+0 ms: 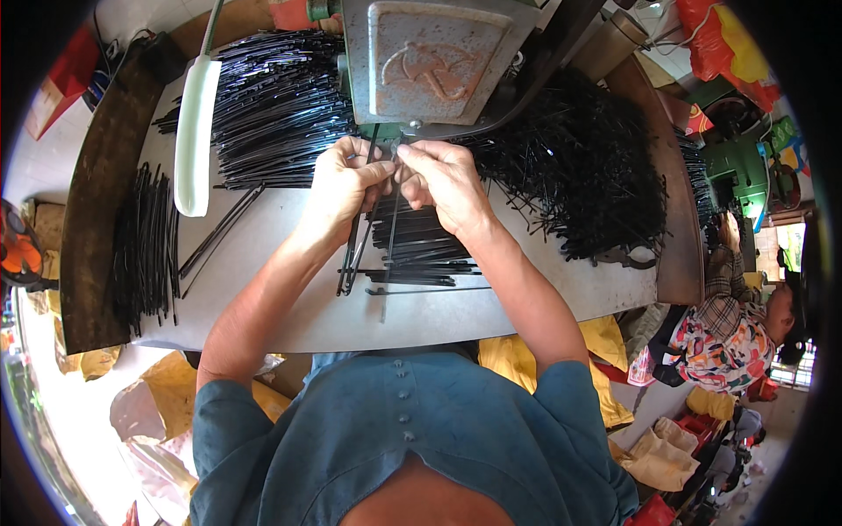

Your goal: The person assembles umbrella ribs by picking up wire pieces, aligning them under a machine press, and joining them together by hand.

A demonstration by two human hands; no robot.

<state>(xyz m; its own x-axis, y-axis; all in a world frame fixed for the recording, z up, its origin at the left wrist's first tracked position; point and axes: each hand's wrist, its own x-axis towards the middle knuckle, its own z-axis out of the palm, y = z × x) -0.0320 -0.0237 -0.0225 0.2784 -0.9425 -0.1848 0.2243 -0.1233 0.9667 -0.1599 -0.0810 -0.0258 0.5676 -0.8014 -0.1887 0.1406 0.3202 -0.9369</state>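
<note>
My left hand [345,188] is closed around a few thin black rods [352,254] that look like umbrella ribs; their lower ends hang toward me. Close beside it, my right hand [445,180] pinches the top of another dark rod [391,230], thumb and forefinger together. Both sets of fingertips nearly meet just under the grey press machine [438,66], which bears a raised umbrella shape. The exact contact at the fingertips is too small to make out. Below my hands, a small stack of black rods [425,254] lies on the metal tabletop [263,307].
A neat heap of black rods [276,114] lies behind left, a tangled heap [579,167] at right. Another row [145,250] sits by the raised wooden edge [96,219]. A white lamp [197,136] hangs at left. Another person [724,346] sits far right.
</note>
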